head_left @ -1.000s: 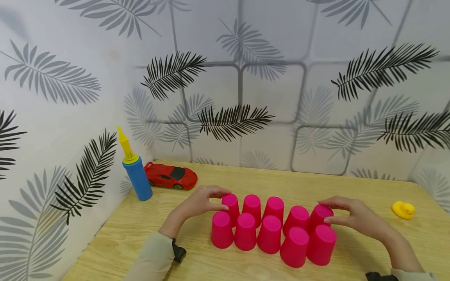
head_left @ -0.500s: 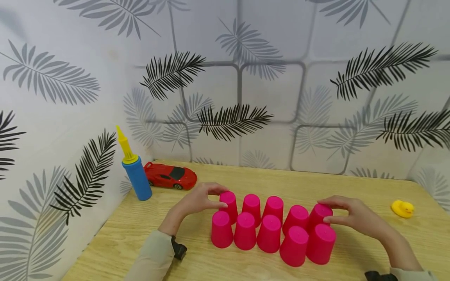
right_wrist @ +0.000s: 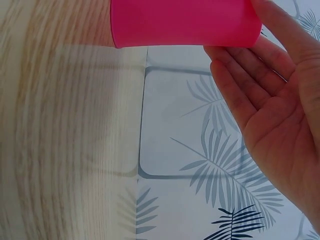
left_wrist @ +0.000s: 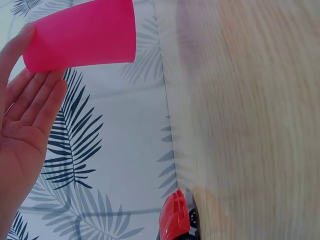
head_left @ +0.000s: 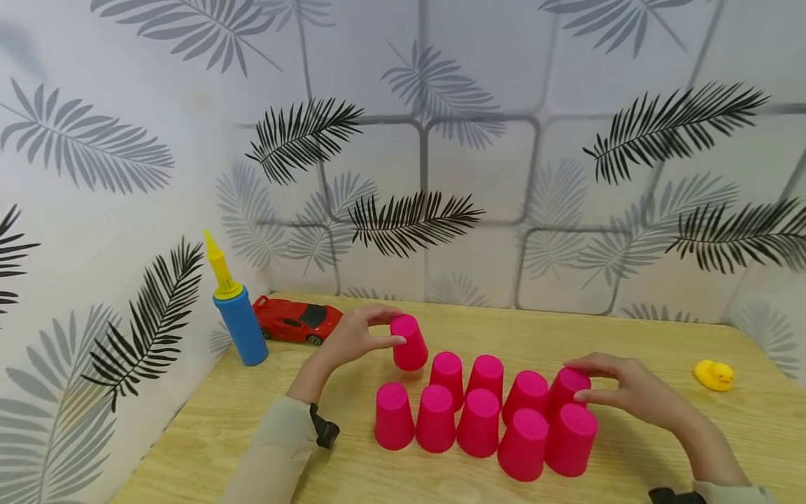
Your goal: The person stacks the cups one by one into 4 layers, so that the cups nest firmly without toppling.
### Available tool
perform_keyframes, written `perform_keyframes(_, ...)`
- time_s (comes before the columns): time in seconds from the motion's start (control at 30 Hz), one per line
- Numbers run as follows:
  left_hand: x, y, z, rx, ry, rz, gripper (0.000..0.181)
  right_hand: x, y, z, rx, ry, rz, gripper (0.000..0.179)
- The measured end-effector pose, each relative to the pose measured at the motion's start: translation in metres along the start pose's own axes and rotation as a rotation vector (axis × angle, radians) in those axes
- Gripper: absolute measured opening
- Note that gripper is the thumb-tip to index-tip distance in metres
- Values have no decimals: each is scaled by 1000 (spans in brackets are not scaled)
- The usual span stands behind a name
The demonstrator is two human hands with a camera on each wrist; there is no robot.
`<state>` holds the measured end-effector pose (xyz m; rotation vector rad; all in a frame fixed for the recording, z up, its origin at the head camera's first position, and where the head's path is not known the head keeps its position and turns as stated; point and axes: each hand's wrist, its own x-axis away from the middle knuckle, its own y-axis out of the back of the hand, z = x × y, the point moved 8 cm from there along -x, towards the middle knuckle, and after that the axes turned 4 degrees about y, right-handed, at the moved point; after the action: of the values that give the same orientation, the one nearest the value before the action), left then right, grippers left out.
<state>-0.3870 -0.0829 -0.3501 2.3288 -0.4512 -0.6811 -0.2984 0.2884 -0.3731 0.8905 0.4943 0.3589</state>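
My left hand [head_left: 354,337] pinches a pink cup [head_left: 411,344] near its closed top, behind the left end of the group. That cup [left_wrist: 85,37] is upside down, and the left wrist view shows thumb and fingers at its narrow end. My right hand [head_left: 636,388] grips the top of the rightmost back-row cup [head_left: 568,388], which stands among the others; its wide rim shows in the right wrist view beside the fingers [right_wrist: 240,75]. Several more upside-down pink cups stand close together, including a front-row cup [head_left: 394,418] at the left end and another cup [head_left: 571,441] at the right.
A red toy car [head_left: 296,320] sits at the back left, behind a blue hand pump [head_left: 242,329] with a yellow nozzle. A yellow rubber duck [head_left: 714,376] lies on the wooden table [head_left: 630,336] at the right. Patterned wall covering [head_left: 472,266] borders the table's back and left.
My left hand has lifted the leftmost back-row cup up and back, away from the row. The right hand keeps its hold on its cup, and the head view has shifted slightly.
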Motion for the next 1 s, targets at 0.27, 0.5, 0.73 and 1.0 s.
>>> perform_keyframes(0.27,-21,-11,-3,36,11,-24,49,1,0,0,18,15,-13,45)
perform_keyframes(0.5,-43,-33,-4,33,-11,34,49,2,2,0,27,-2,-14,45)
perform_keyframes(0.73,-56,-52,2,33,-32,59,49,2,3,0,46,-10,-6,47)
perform_keyframes(1.0,-64,-64,5,14,-23,96,49,3,2,-2,15,-24,-2,47)
